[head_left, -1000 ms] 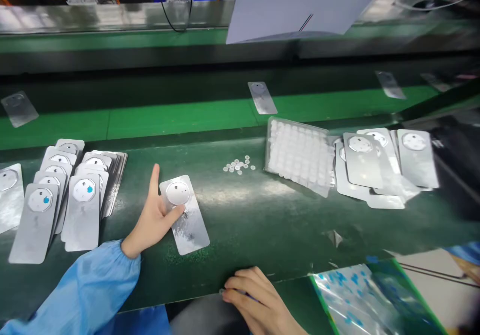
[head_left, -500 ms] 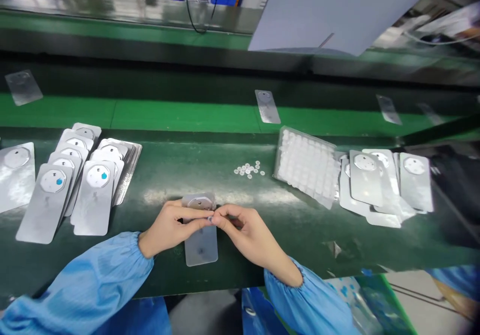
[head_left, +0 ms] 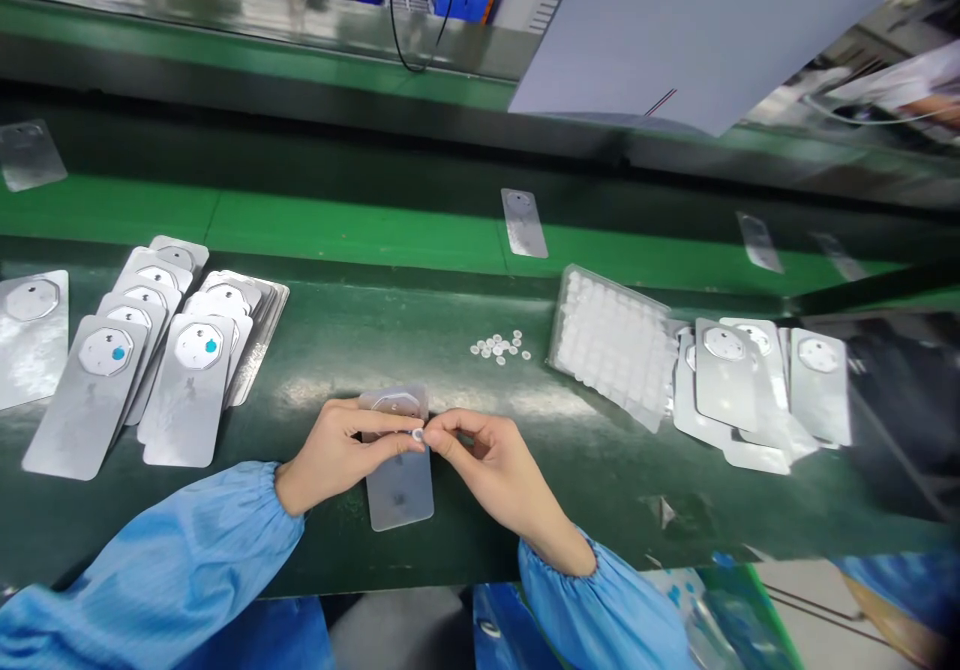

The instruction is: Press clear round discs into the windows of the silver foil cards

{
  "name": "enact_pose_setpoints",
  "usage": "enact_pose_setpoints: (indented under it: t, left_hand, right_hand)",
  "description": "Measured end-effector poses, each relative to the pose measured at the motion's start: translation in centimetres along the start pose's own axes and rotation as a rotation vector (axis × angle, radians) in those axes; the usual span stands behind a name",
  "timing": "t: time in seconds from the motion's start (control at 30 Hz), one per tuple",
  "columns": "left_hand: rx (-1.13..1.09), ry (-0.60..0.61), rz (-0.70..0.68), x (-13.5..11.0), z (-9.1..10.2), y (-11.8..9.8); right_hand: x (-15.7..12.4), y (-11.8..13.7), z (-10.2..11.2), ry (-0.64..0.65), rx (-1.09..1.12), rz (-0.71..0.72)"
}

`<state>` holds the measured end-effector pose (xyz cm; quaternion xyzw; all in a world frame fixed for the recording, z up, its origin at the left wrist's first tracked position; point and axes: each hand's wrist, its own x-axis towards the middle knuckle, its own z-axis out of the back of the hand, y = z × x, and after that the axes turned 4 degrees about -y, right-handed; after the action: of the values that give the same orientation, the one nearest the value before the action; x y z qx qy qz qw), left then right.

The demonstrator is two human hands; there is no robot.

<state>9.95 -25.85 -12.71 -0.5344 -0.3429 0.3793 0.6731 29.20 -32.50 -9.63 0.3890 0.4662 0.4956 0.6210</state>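
A small white ring (head_left: 418, 434) sits at the fingertips of my left hand (head_left: 349, 450), pinched between thumb and index finger. My right hand (head_left: 487, 460) is closed in a pinch right beside the ring. Its fingertips meet the ring's edge, and what lies between them is too small to make out. Below both hands a grey metal plate (head_left: 400, 495) with an outlined shape near its top lies on the dark green bench; my fingers hide its middle. Several more white rings (head_left: 499, 348) are scattered beyond my right hand.
A clear tray (head_left: 611, 350) packed with white pieces stands right of the loose rings. Stacked plates lie at left (head_left: 184, 400) and right (head_left: 727, 390), two at left with blue dots. Behind runs a bright green strip (head_left: 360, 230) with spaced plates. A pale panel (head_left: 637, 40) hangs above.
The white ring now shows more clearly at my left fingertips, with my right fingertips slightly off to its side. The view has shifted a little. Plates on the green strip sit slightly further left.
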Motion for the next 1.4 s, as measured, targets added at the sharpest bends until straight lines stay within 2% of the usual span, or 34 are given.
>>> enact_pose_setpoints:
  t: [0.23, 0.43, 0.57, 0.73, 0.83, 0.93, 1.07, 1.23, 1.33, 1.4]
  left_hand:
    - [-0.006, -0.017, 0.031, 0.1, 0.1, 0.0]
    - [-0.165, 0.02, 0.163, 0.0, 0.0, -0.2]
    - [-0.188, 0.05, 0.177, -0.2, 0.1, 0.0]
    - [-0.244, 0.047, 0.157, -0.2, 0.1, 0.2]
    - [-0.319, 0.064, 0.192, -0.2, 0.1, -0.1]
    - [-0.387, 0.074, 0.253, -0.1, 0.2, -0.4]
    - [-0.369, 0.022, 0.308, 0.6, 0.5, -0.6]
    - [-0.369, -0.061, 0.397, 1.2, 0.7, -0.7]
    - [-0.311, -0.16, 0.399, 1.1, 0.6, -0.6]
    - [-0.298, -0.228, 0.39, 2.1, 0.8, -0.7]
  right_hand:
    - [0.0, 0.4, -0.1, -0.002, -0.039, 0.039]
    - [0.1, 1.2, 0.0, -0.09, -0.281, 0.169]
    - [0.4, 1.4, -0.4, -0.1, -0.367, 0.233]
    - [0.7, 1.6, -0.7, -0.102, -0.403, 0.21]
    - [0.7, 1.7, -0.7, -0.102, -0.376, 0.161]
    - [1.2, 1.6, -0.5, -0.062, -0.298, 0.063]
    - [2.8, 0.4, -0.3, -0.007, -0.086, -0.091]
    - [3.3, -2.0, 0.4, 0.191, 0.321, -0.201]
    - [2.1, -3.2, 1.1, 0.159, 0.493, -0.2]
    - [1.2, -3.8, 1.5, 0.117, 0.566, -0.197]
